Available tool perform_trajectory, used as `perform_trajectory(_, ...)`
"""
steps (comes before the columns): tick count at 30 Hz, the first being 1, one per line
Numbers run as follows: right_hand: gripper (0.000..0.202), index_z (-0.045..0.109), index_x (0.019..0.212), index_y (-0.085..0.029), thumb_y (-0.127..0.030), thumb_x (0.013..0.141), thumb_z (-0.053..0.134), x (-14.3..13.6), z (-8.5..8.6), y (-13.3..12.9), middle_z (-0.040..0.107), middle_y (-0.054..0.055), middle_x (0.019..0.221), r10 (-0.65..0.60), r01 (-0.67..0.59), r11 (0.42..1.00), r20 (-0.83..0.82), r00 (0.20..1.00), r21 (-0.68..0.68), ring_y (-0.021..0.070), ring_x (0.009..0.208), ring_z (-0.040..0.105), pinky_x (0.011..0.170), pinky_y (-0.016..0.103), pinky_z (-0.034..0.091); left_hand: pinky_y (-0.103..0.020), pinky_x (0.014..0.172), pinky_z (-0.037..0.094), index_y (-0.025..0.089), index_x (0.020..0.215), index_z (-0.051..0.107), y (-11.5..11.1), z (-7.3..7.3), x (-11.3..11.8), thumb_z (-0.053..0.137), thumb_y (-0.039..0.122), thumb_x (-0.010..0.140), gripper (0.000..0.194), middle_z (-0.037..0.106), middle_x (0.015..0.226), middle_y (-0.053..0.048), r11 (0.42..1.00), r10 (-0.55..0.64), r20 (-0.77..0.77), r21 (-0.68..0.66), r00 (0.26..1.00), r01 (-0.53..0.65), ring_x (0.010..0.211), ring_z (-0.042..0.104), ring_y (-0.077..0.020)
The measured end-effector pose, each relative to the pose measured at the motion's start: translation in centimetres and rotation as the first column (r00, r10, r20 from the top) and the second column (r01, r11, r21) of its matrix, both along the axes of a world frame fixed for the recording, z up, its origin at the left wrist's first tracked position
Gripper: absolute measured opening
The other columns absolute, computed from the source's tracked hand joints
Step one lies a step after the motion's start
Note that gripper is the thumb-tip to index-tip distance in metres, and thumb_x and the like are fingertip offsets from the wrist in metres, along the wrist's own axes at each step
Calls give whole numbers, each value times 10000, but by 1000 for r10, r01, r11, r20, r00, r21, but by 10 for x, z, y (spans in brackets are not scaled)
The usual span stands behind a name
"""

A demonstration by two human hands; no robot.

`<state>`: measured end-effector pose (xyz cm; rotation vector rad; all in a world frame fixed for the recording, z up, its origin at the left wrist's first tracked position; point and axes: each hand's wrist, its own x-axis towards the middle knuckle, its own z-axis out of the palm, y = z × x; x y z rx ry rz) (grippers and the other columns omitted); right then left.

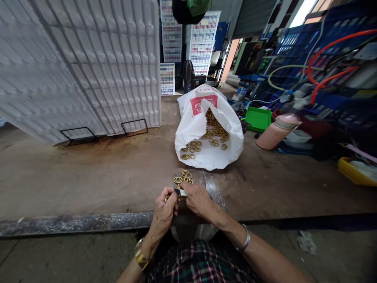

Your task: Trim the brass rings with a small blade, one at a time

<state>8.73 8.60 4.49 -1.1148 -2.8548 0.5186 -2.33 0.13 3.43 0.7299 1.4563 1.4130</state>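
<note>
Close to the table's front edge, my left hand (165,206) is closed with a brass-coloured ring (167,199) between its fingers. My right hand (198,199) grips a short, narrow tool (181,192), pale at its right end and black at the left. The tool's black end reaches the fingers of my left hand; whether it touches the ring I cannot tell. Just beyond my hands lies a small group of loose brass-coloured rings (185,173), partly hidden by my fingers. Behind them, a white plastic sack (212,155) lies with its mouth towards me, holding many more rings.
White ribbed plastic trays (118,70) stand upright in black wire holders at the left. To the right are a green tray (258,119), a pink bottle (275,133) and a yellow container (355,173). Behind the table, a black fan (188,74) stands near stacked white crates (202,39).
</note>
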Motion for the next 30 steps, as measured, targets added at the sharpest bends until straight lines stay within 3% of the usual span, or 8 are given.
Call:
perform_trajectory(6,289,516,1004,-144,-83,737,426,10,-5,18,626,61,727,-150,150,989,12,989,18,165,631,570,559,246,309,-165,386,340,168,709,490,-10,18,5,571,474,755,320,506,586,41,992,-119,71,51,990,115,413,404,-45)
perform_trajectory(10,134,526,812,-164,-187,814,393,9,-9,21,555,6,652,-179,126,978,-350,920,-169,115,573,483,542,220,311,-157,380,329,174,733,468,-8,20,5,604,446,744,304,516,633,42,990,-113,274,116,955,84,426,404,-36)
perform_trajectory(15,321,503,636,-165,-357,860,377,0,1,7,509,-19,593,-300,-68,812,-515,803,-579,98,570,442,550,215,332,-150,368,318,172,746,463,-3,16,4,629,417,734,295,525,656,44,988,-89,369,147,925,36,432,416,-34)
perform_trajectory(18,284,506,612,-167,-316,833,410,-2,10,0,508,-28,583,-325,-177,709,-539,777,-683,95,582,441,573,216,337,-147,353,309,166,740,469,-3,15,4,644,416,720,306,530,647,44,992,-55,378,127,924,7,421,416,-32)
perform_trajectory(21,231,491,586,-166,-262,788,435,-3,13,-3,482,-39,563,-370,-199,657,-542,754,-727,90,570,427,575,218,331,-148,348,312,165,710,459,-4,13,5,639,444,715,332,531,614,45,995,-23,378,95,925,-14,413,419,-35)
perform_trajectory(24,154,505,623,-165,-236,753,464,-4,9,-3,475,-46,578,-406,-131,689,-529,745,-712,91,581,422,577,218,325,-144,348,310,167,693,446,-5,10,5,644,462,702,355,531,584,47,997,2,384,68,923,-30,406,419,-36)
perform_trajectory(27,106,513,678,-169,-228,755,470,-4,6,-2,474,-48,607,-385,-48,795,-563,732,-605,95,594,423,581,220,325,-138,352,311,161,670,444,-6,7,5,671,443,680,362,534,590,43,998,23,385,50,923,-46,415,426,-33)
perform_trajectory(30,94,522,714,-170,-207,772,458,-2,5,-2,493,-35,633,-260,-32,904,-609,749,-426,103,605,434,584,222,326,-135,354,313,162,681,451,-7,5,3,699,407,658,350,532,600,47,996,60,388,40,920,-82,429,437,-35)
